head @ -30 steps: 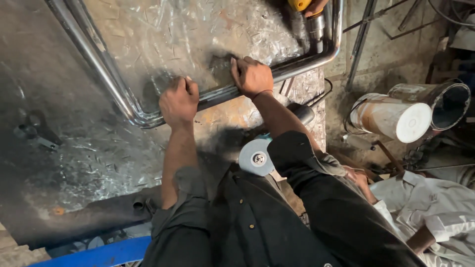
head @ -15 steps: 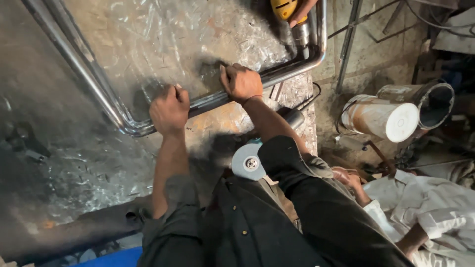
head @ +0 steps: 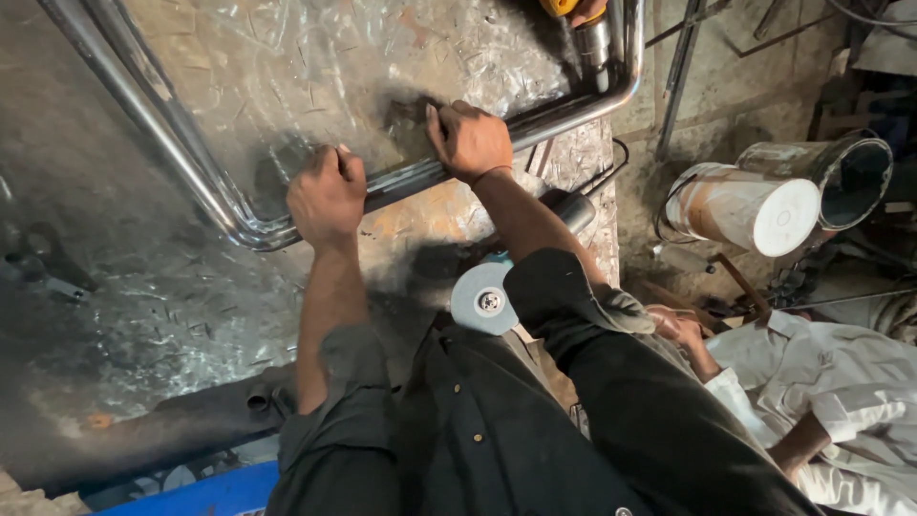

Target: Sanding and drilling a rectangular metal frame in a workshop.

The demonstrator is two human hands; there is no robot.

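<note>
From the head camera, one bent steel tube frame (head: 220, 196) lies on the scuffed metal surface (head: 124, 315), running down from the upper left, round a corner and across to the upper right. The left hand (head: 327, 196) is clenched around the tube just beside that corner; the right hand (head: 468, 140) grips the same tube further along, fingers (head: 435, 122) curled over it. One angle grinder (head: 497, 291) with a grey disc lies near the surface's edge, under the right forearm. At the top, another person's hand holds one yellow power tool (head: 573, 14) against the frame's far bend. Two cylindrical cans (head: 745, 205) lie on the floor to the right, and one person in white clothing (head: 841, 382) sits beside them.
</note>
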